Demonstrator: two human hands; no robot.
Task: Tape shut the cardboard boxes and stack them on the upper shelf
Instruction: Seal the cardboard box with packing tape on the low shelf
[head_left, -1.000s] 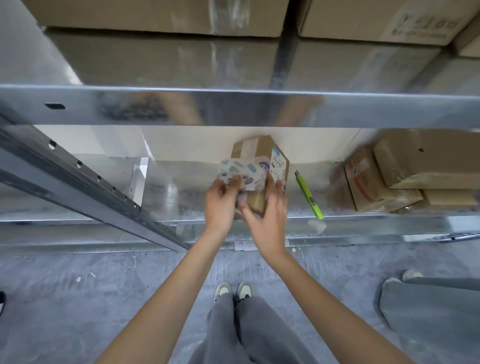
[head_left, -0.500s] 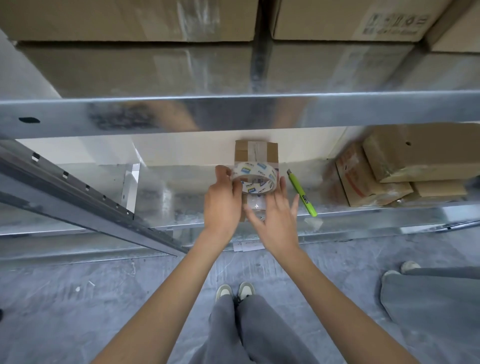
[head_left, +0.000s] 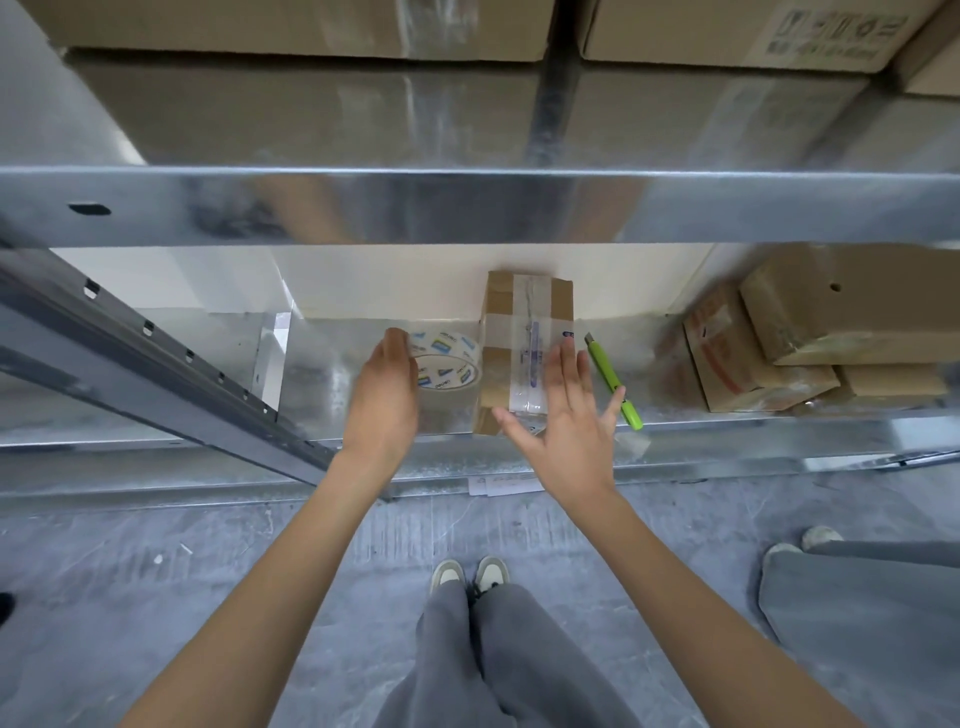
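Left hand (head_left: 387, 387): fingers extended, lying against the left side of the tape roll; whether they grip it or only touch it cannot be told.
Right hand (head_left: 569, 410): spread wide, fingers straight, over the near right part of the small box, holding nothing; contact with the box cannot be confirmed.
Tape roll (head_left: 447, 364): clear tape with blue-printed core, lying on the lower shelf, just left of the small box.
Small box (head_left: 524, 343): cardboard, on the lower shelf (head_left: 332, 374) between the two hands, far end against the pale back wall; a strip of clear tape runs along its top seam.
Green cutter (head_left: 613, 382): lying on the lower shelf just right of the small box, beside the right hand's fingertips.
Stacked boxes (head_left: 810, 338): several cardboard boxes piled at the right end of the lower shelf, well apart from the small box.
Upper shelf (head_left: 467, 208): metal edge across the view; large cardboard boxes (head_left: 311, 31) stand on it.
Floor: grey; the person's grey trousers and pale shoes (head_left: 470, 574) below; a second person's leg (head_left: 857, 587) at right.
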